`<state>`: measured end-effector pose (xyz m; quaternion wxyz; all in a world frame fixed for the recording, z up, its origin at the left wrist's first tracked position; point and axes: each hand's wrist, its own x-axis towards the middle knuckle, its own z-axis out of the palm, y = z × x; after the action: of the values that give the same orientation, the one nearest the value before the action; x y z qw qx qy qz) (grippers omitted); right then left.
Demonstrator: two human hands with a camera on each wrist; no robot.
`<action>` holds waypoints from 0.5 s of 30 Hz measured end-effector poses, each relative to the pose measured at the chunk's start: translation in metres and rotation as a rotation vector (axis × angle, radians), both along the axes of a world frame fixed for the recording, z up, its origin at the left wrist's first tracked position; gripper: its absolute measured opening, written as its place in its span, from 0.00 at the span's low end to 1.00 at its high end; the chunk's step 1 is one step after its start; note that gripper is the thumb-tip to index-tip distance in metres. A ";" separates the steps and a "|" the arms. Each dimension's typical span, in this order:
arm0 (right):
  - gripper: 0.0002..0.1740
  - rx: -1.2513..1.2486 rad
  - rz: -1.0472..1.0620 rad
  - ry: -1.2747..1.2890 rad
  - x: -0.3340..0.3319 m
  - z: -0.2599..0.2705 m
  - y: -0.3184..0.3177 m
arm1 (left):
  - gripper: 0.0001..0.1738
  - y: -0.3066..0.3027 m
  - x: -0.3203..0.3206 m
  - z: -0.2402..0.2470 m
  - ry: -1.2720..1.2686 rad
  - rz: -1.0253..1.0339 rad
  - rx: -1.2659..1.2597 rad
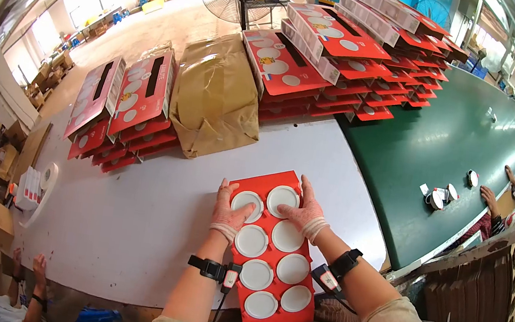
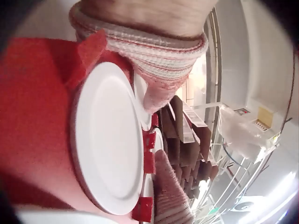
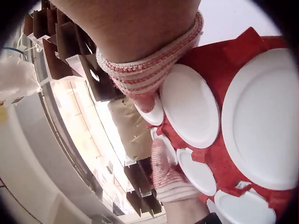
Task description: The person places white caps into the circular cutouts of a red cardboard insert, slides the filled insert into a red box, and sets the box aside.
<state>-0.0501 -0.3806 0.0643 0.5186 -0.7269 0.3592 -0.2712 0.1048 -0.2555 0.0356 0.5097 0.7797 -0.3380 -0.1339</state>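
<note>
Both gloved hands hold a red cardboard sleeve (image 1: 265,184) fitted with two rows of white round lids (image 1: 292,268), tilted over the table's near edge. My left hand (image 1: 229,211) grips its far left side, thumb on the top left lid. On the far right side, my right hand (image 1: 307,213) grips the edge, its thumb lying over the top right lid. Small red tabs (image 2: 148,161) stick up beside the lids in the left wrist view. The right wrist view has a large lid (image 3: 264,119) close up and both thumbs farther along the rows. The sleeve's underside is hidden.
Stacked red sleeves (image 1: 284,66) and a brown paper-wrapped bundle (image 1: 217,99) stand along the white table's (image 1: 142,230) far side. A green conveyor belt (image 1: 451,142) runs at right, bearing a few loose lidded cups (image 1: 436,199). Other people's hands (image 1: 489,199) show at right and lower left.
</note>
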 end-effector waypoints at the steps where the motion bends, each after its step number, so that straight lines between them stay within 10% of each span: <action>1: 0.47 0.001 -0.003 -0.002 -0.002 0.002 0.000 | 0.38 0.001 -0.001 0.002 -0.026 0.005 -0.007; 15: 0.43 0.223 0.062 0.207 -0.024 0.009 -0.006 | 0.29 0.011 -0.023 -0.002 0.422 0.044 -0.013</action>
<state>-0.0741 -0.3861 0.0733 0.5644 -0.6996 0.4162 -0.1371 0.0817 -0.2443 0.0336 0.5771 0.7383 -0.2075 -0.2808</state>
